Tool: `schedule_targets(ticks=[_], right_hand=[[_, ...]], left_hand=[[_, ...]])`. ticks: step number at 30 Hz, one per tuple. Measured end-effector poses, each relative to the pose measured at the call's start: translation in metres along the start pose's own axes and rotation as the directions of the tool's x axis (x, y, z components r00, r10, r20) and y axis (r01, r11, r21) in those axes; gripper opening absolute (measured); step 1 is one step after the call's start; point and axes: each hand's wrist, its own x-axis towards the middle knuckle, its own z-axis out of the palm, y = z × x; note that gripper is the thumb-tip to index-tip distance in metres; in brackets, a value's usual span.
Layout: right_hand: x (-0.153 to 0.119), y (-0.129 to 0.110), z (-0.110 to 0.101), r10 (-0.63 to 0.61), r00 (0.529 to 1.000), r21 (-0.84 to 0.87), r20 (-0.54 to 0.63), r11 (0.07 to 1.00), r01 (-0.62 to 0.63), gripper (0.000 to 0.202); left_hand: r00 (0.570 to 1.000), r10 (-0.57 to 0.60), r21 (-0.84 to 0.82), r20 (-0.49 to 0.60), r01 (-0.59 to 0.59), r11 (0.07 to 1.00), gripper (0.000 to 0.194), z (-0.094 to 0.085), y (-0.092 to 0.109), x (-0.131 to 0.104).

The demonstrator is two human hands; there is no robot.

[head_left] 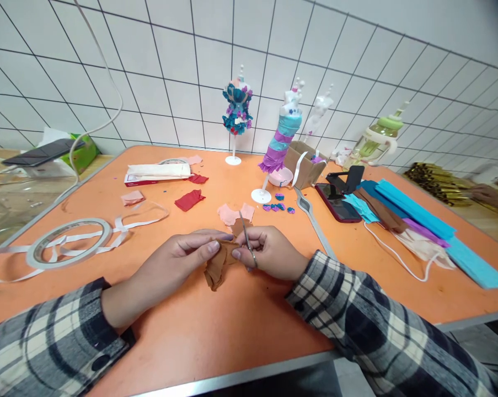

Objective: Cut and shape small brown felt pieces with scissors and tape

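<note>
A folded piece of brown crepe paper (216, 270) is pinched between the thumb and fingers of my left hand (191, 252). My right hand (271, 252) grips a small pair of metal scissors (247, 237), its blades pointing up and away from me. The thumb of that hand also touches the brown paper. Just beyond my fingers lie another brown scrap (239, 225) and pale pink paper pieces (228, 214). Several small purple and teal paper bits (277, 207) rest farther off, near the foot of a mini dress form (279, 143) wrapped in blue and purple paper.
Double-sided tape (103, 237) with loose white strips lies at left. Red paper (189, 200) sits ahead. A second dress form (237, 107) stands at the back. At right are a cardboard box (304, 165), a phone (335, 204), folded coloured crepe paper (414, 204) and a green-lidded bottle (376, 138).
</note>
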Motion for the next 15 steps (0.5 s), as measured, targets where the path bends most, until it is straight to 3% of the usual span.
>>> schedule_targets(ticks=[5, 9, 12, 15], right_hand=[[0.006, 0.004, -0.010, -0.016, 0.990, -0.021, -0.139, 1.000, 0.013, 0.032], [0.012, 0.010, -0.025, -0.022, 0.946, -0.291, -0.323, 0.954, -0.077, 0.027], [0.014, 0.009, -0.033, -0.077, 0.900, -0.409, -0.429, 0.905, -0.117, 0.048], [0.012, 0.005, -0.032, -0.150, 0.849, -0.339, -0.507, 0.940, -0.036, 0.060]], left_hand=[[0.998, -0.038, 0.085, -0.041, 0.042, 0.995, 0.041, 0.000, -0.001, 0.001], [0.991, -0.092, 0.093, -0.099, 0.102, 0.990, 0.038, 0.000, 0.002, 0.001], [0.982, -0.109, 0.085, -0.151, 0.123, 0.989, 0.039, 0.000, 0.004, 0.001], [0.980, -0.115, 0.060, -0.165, 0.126, 0.990, 0.042, 0.001, 0.005, 0.001]])
